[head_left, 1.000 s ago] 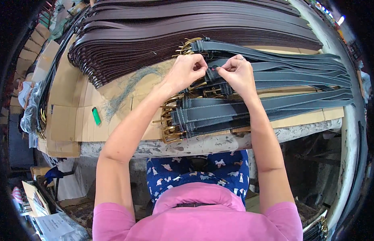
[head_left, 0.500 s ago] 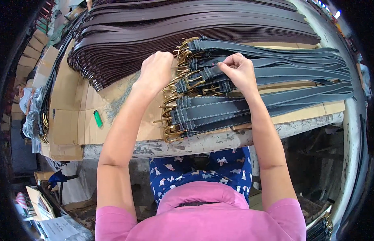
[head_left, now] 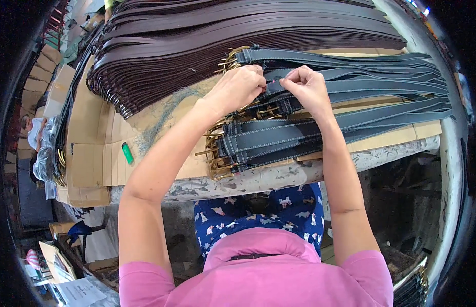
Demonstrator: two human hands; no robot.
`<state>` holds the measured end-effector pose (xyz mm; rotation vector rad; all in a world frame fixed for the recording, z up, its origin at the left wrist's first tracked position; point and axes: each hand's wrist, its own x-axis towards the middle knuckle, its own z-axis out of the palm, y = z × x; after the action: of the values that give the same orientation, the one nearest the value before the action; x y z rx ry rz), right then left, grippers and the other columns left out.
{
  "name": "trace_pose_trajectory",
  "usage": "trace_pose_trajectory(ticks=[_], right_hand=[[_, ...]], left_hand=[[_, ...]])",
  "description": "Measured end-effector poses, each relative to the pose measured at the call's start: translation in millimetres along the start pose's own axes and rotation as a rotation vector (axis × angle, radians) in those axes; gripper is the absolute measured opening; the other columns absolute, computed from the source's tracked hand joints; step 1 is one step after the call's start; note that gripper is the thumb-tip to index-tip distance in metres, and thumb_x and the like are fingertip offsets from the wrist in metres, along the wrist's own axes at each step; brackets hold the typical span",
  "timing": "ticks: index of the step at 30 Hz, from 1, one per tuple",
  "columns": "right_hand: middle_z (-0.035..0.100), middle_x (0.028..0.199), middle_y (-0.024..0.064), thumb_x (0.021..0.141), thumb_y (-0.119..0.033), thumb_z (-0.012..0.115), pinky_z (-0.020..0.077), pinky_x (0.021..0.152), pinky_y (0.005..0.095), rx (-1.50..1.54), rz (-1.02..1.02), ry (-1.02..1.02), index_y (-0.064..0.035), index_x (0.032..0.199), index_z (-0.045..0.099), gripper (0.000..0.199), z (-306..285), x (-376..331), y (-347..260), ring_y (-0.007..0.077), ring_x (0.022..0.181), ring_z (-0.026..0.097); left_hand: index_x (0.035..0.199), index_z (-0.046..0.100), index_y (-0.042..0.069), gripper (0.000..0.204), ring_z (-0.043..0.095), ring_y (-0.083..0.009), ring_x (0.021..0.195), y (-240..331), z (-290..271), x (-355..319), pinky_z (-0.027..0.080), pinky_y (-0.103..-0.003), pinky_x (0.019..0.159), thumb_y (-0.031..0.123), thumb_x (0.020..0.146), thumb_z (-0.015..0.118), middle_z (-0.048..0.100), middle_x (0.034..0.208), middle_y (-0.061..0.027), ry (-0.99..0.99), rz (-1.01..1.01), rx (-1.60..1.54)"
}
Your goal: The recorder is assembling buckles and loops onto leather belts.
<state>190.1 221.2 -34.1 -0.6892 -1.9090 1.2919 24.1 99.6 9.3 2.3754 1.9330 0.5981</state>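
Both hands pinched closed on one dark blue-grey belt (head_left: pixel 320 84) atop the stack of like belts (head_left: pixel 309 135). Left hand (head_left: pixel 238 87) gripped near the buckle end, right hand (head_left: pixel 307 89) just beside it, fingertips nearly touching. Brass buckles (head_left: pixel 217 153) lined the stack's left edge. Brown belts (head_left: pixel 207 46) lay beyond on the cardboard-covered table (head_left: pixel 89 163); green lighter (head_left: pixel 127 152) well apart, to the left.

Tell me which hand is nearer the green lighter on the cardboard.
Left. The left hand is up and to the right of the green lighter, on the blue belts; the right hand lies farther right.
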Motion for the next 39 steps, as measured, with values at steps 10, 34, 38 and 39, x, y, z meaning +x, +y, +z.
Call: trace_pose_trajectory(ticks=[10, 34, 38, 39], right_hand=[[0.058, 0.090, 0.0044, 0.071, -0.005, 0.070, 0.0427, 0.064, 0.0218, -0.099, -0.051, -0.210, 0.0028, 0.067, 0.061, 0.012, -7, -3, -11, 0.0068, 0.071, 0.051], [0.061, 0.086, 0.0065, 0.068, -0.006, 0.071, 0.0401, 0.054, 0.0241, -0.229, -0.125, -0.135, 0.0042, 0.066, 0.062, 0.014, 2, -6, -11, 0.0072, 0.058, 0.049], [0.060, 0.081, 0.0089, 0.067, -0.007, 0.068, 0.0475, 0.062, 0.0290, -0.227, -0.073, -0.136, 0.0041, 0.064, 0.061, 0.013, 2, -7, -16, 0.0169, 0.067, 0.057], [0.060, 0.080, 0.0092, 0.066, -0.007, 0.068, 0.0474, 0.062, 0.0291, -0.231, -0.085, -0.136, 0.0041, 0.064, 0.061, 0.014, 2, -6, -15, 0.0173, 0.067, 0.058]], left_hand=[[0.083, 0.064, 0.001, 0.010, 0.062, -0.0335, 0.080, 7, 7, 0, 0.051, -0.040, 0.072, 0.008, 0.076, 0.064, 0.061, 0.088, -0.0138, 0.006, 0.024, 0.099], [0.081, 0.064, 0.001, 0.011, 0.063, -0.0320, 0.076, 6, 16, -7, 0.052, -0.039, 0.069, 0.010, 0.076, 0.068, 0.061, 0.086, -0.0120, 0.145, 0.008, 0.027], [0.081, 0.064, 0.001, 0.012, 0.063, -0.0321, 0.076, 5, 15, -7, 0.052, -0.039, 0.069, 0.010, 0.075, 0.068, 0.061, 0.086, -0.0120, 0.147, 0.013, 0.032], [0.081, 0.064, 0.001, 0.011, 0.063, -0.0322, 0.076, 5, 16, -7, 0.052, -0.039, 0.068, 0.010, 0.075, 0.068, 0.061, 0.085, -0.0120, 0.149, 0.017, 0.030]])
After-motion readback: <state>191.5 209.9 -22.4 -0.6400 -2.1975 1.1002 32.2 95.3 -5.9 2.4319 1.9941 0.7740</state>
